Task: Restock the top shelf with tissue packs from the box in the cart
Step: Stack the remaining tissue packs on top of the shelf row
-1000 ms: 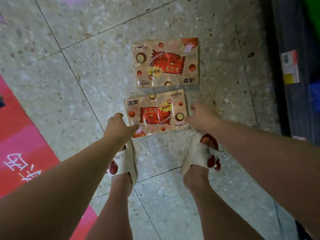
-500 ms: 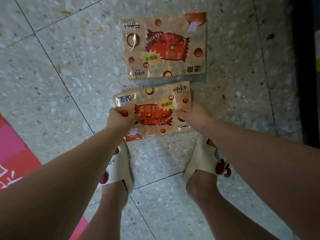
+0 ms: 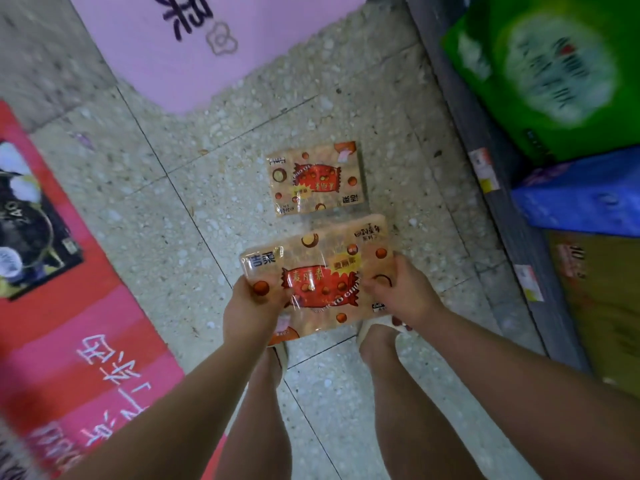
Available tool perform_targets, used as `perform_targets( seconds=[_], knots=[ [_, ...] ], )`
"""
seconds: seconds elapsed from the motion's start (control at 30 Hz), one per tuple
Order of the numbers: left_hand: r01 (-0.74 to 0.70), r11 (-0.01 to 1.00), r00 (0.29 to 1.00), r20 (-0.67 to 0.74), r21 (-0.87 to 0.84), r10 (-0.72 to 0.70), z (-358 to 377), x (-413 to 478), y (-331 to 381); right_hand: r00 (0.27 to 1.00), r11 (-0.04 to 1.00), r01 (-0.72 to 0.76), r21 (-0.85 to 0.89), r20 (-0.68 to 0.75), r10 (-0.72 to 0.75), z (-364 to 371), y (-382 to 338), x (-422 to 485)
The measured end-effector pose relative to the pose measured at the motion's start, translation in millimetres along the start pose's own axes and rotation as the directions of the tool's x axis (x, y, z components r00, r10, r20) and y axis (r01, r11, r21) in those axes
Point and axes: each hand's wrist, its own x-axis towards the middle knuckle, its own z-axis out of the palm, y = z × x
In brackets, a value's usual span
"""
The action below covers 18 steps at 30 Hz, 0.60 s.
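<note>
An orange tissue pack with a red candy print [image 3: 320, 271] is lifted off the floor, held flat between both hands. My left hand [image 3: 251, 306] grips its left edge and my right hand [image 3: 398, 292] grips its right edge. A second, matching tissue pack [image 3: 315, 180] lies flat on the speckled floor just beyond the held one. The box, the cart and the top shelf are out of view.
A grey shelf base [image 3: 485, 174] with price tags runs along the right, stocked with green [image 3: 547, 71], blue [image 3: 585, 195] and brown [image 3: 602, 306] packages. Red-pink floor graphics [image 3: 79, 341] lie at left and a pink one [image 3: 221, 39] at the top. My feet in cream sandals stand below the pack.
Both hands closed on the near pack's edges and raised it from the floor. The view pulled up and back, revealing the shelf packages at right. The far pack stayed put.
</note>
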Motion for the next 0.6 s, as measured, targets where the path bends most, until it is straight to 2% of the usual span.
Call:
perform_targets(
  seconds=[0.1, 0.3, 0.47, 0.6],
  knots=[
    [-0.055, 0.998, 0.998, 0.011, 0.008, 0.055, -30, -44, 19, 1.0, 0.997, 0.006, 0.072, -0.007, -0.005, -22, -21, -47],
    [-0.219, 0.975, 0.976, 0.016, 0.039, 0.219, -98, -128, 66, 0.994, 0.994, 0.056, 0.091, -0.095, -0.047, -66, -66, -145],
    [-0.391, 0.916, 0.92, 0.037, 0.091, 0.389, -147, -196, 105, 0.97, 0.985, 0.063, 0.158, -0.242, -0.024, -89, -91, -233],
    [-0.536, 0.828, 0.844, 0.105, 0.163, 0.526, -176, -251, 125, 0.941, 0.968, 0.059, 0.244, -0.338, 0.027, -100, -95, -303]
  ],
)
